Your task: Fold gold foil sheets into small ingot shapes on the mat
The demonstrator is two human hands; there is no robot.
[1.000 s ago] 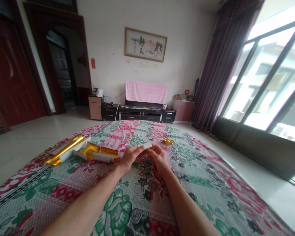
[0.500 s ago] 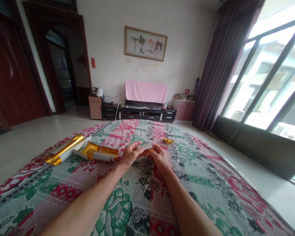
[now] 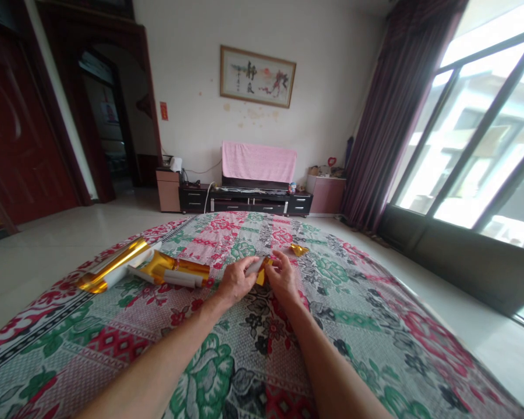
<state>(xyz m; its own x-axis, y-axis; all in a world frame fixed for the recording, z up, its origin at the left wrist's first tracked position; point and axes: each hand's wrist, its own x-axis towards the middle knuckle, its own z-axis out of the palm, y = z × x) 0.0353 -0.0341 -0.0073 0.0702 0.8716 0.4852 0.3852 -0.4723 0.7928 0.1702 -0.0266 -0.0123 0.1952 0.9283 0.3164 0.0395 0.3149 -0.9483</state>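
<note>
Between my two hands is a small sheet of gold foil paper (image 3: 261,276), gold on one face and whitish on the other, bent over in the middle. My left hand (image 3: 238,279) pinches its left side, thumb on top. The fingers of my right hand (image 3: 283,274) are closed on its right side. Left of my hands lie sheets of gold paper (image 3: 157,266), partly curled with white backs showing. A second curled gold sheet (image 3: 117,262) rests farther left. Beyond my right hand sits a small folded gold paper piece (image 3: 299,250).
A flowered cloth (image 3: 209,372) in green, red and grey covers the round table. Past it stand a low black TV cabinet (image 3: 244,203) and a screen under a pink cloth (image 3: 259,160). A window (image 3: 471,145) and a dark curtain (image 3: 375,134) are on the right.
The foil paper has turned between my hands, from lying level with its pale face up to tilted with more gold showing. My left hand has shifted slightly lower.
</note>
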